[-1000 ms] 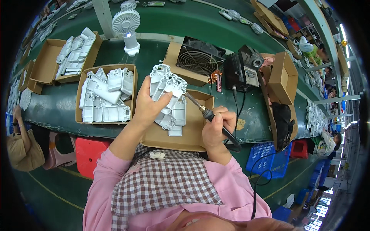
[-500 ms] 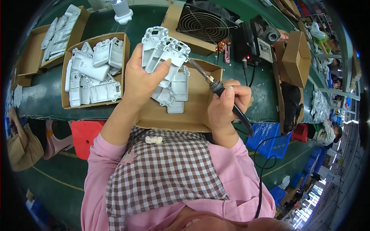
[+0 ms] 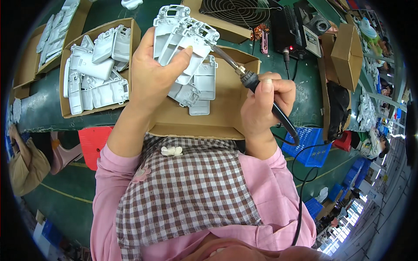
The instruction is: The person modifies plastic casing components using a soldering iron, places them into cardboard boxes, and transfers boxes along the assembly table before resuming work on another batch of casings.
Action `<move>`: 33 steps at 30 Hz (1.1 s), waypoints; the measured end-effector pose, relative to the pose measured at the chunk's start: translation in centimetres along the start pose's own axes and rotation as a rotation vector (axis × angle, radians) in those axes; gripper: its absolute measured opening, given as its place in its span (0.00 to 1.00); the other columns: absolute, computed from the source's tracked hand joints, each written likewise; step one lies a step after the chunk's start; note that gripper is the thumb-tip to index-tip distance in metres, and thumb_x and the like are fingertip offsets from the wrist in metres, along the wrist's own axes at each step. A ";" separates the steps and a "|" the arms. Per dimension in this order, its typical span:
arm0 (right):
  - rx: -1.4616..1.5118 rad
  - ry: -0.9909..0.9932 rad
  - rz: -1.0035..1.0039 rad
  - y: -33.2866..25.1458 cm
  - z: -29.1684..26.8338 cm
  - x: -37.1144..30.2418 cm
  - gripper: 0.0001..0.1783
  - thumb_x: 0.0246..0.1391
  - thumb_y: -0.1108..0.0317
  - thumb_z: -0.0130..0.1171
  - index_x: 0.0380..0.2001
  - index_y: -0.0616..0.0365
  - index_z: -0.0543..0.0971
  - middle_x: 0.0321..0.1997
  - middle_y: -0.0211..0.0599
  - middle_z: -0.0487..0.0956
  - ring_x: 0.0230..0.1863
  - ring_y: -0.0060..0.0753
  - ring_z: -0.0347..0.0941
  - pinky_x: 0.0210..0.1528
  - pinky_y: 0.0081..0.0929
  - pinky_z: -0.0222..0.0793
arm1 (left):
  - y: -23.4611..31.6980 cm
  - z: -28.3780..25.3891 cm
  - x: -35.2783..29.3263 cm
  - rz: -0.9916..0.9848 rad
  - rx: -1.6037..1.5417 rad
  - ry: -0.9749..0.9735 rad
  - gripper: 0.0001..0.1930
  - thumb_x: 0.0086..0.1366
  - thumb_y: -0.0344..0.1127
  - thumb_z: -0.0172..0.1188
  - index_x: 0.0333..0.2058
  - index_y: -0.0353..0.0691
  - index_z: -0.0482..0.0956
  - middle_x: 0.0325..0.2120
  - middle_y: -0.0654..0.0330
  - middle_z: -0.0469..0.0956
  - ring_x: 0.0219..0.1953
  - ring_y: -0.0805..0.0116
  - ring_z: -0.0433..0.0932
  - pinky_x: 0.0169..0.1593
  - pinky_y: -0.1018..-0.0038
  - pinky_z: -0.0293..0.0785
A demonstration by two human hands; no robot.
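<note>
My left hand (image 3: 152,71) is closed on several white plastic housings (image 3: 176,41), stacked together and fanned above a cardboard box. In my right hand (image 3: 270,102) is a soldering iron (image 3: 251,81) with a black handle, its tip at the right edge of the uppermost housing. I cannot make out whether the tip touches the plastic. Below the held stack, more white plastic parts (image 3: 204,82) lie in the left side of the shallow cardboard box (image 3: 230,108).
Left of my hand stands a cardboard box (image 3: 65,102) full of white housings. Farther left is another box of parts (image 3: 56,37). A black fan (image 3: 235,11) and a black soldering station (image 3: 287,32) stand at the back. The iron's cable (image 3: 300,209) hangs at my right side.
The view has shifted, so the bench and boxes sit a little higher in it. Both hands keep their grip, and the iron stays at the housing's edge.
</note>
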State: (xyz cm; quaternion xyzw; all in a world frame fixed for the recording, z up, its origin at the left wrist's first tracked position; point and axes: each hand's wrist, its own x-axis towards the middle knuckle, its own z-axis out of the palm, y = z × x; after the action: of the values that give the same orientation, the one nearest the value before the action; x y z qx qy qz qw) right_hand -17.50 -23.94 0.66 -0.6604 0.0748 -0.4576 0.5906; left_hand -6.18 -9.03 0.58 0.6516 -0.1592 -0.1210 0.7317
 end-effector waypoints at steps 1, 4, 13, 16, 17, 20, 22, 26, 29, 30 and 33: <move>0.002 -0.013 0.043 -0.2 -0.1 0.0 0.09 0.54 0.72 0.55 0.27 0.57 0.64 0.20 0.32 0.68 0.20 0.18 0.57 0.20 0.16 0.53 | 0.0 0.2 0.0 0.008 0.018 0.015 0.17 0.55 0.30 0.64 0.43 0.34 0.73 0.34 0.61 0.81 0.35 0.78 0.78 0.40 0.80 0.73; 0.056 -0.074 0.089 0.1 -0.9 -0.2 0.09 0.55 0.75 0.56 0.29 0.58 0.65 0.24 0.33 0.70 0.23 0.18 0.61 0.25 0.16 0.58 | 0.0 0.3 0.0 0.006 0.046 0.026 0.16 0.55 0.30 0.64 0.42 0.34 0.73 0.34 0.61 0.81 0.35 0.78 0.78 0.39 0.80 0.73; 0.037 -0.039 0.045 -0.3 -0.2 0.1 0.08 0.54 0.73 0.55 0.27 0.57 0.65 0.21 0.31 0.69 0.22 0.17 0.58 0.22 0.16 0.54 | -0.1 0.3 -0.1 0.066 0.051 0.004 0.14 0.55 0.27 0.63 0.40 0.33 0.73 0.33 0.62 0.79 0.33 0.78 0.76 0.39 0.80 0.72; 0.041 -0.073 0.056 -0.2 -0.7 0.1 0.07 0.55 0.75 0.54 0.28 0.58 0.66 0.22 0.31 0.70 0.21 0.16 0.60 0.23 0.15 0.57 | -0.2 0.5 0.1 0.067 0.069 -0.010 0.15 0.55 0.27 0.64 0.41 0.33 0.73 0.33 0.62 0.80 0.34 0.78 0.76 0.40 0.80 0.72; 0.044 -0.078 0.048 -0.1 -0.7 0.3 0.06 0.55 0.75 0.54 0.28 0.58 0.67 0.23 0.32 0.70 0.21 0.16 0.60 0.23 0.15 0.57 | -0.1 0.7 0.1 0.062 0.092 -0.009 0.15 0.55 0.27 0.64 0.41 0.33 0.73 0.33 0.62 0.80 0.34 0.77 0.76 0.40 0.80 0.72; 0.100 -0.090 0.064 -0.1 -1.2 0.2 0.08 0.55 0.77 0.56 0.29 0.59 0.67 0.25 0.32 0.72 0.24 0.16 0.63 0.27 0.15 0.61 | -0.4 0.9 0.1 0.066 0.077 0.021 0.16 0.56 0.27 0.64 0.43 0.33 0.73 0.35 0.61 0.80 0.35 0.77 0.76 0.41 0.80 0.72; 0.075 -0.062 0.049 -0.3 -1.1 0.4 0.07 0.55 0.76 0.55 0.28 0.58 0.67 0.22 0.31 0.70 0.21 0.16 0.60 0.24 0.14 0.57 | -0.4 1.0 0.0 0.049 0.030 0.010 0.17 0.56 0.27 0.63 0.44 0.34 0.72 0.36 0.61 0.79 0.36 0.76 0.76 0.42 0.79 0.72; 0.041 -0.079 0.085 -0.4 -1.6 0.3 0.07 0.55 0.78 0.54 0.28 0.58 0.67 0.23 0.30 0.70 0.22 0.15 0.61 0.26 0.15 0.58 | -0.2 1.1 0.0 0.071 0.087 0.008 0.17 0.56 0.27 0.64 0.44 0.34 0.72 0.37 0.60 0.79 0.37 0.76 0.76 0.44 0.79 0.71; 0.045 -0.084 0.103 -0.3 -1.7 0.3 0.07 0.55 0.78 0.54 0.28 0.58 0.67 0.23 0.30 0.71 0.22 0.15 0.61 0.26 0.14 0.58 | -0.4 0.9 0.1 0.079 0.119 0.002 0.17 0.56 0.27 0.64 0.44 0.34 0.72 0.37 0.60 0.79 0.37 0.76 0.76 0.44 0.79 0.71; 0.047 -0.085 0.108 -0.2 -1.8 0.3 0.08 0.54 0.75 0.58 0.28 0.58 0.68 0.23 0.29 0.72 0.22 0.13 0.62 0.25 0.14 0.59 | -0.3 1.0 0.0 0.078 0.120 0.004 0.17 0.56 0.27 0.64 0.44 0.34 0.72 0.37 0.60 0.79 0.37 0.76 0.76 0.44 0.79 0.71; 0.047 -0.081 0.121 -0.2 -1.7 0.4 0.11 0.52 0.72 0.63 0.27 0.59 0.69 0.23 0.28 0.73 0.22 0.11 0.63 0.24 0.13 0.60 | -0.1 1.2 -0.1 0.083 0.116 0.009 0.16 0.56 0.26 0.64 0.43 0.34 0.71 0.37 0.60 0.79 0.37 0.76 0.76 0.44 0.79 0.72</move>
State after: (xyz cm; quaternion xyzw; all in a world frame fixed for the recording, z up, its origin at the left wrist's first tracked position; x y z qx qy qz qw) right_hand -18.61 -25.35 0.84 -0.6588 0.0799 -0.3955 0.6350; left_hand -6.69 -10.11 0.56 0.6862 -0.1896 -0.0783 0.6979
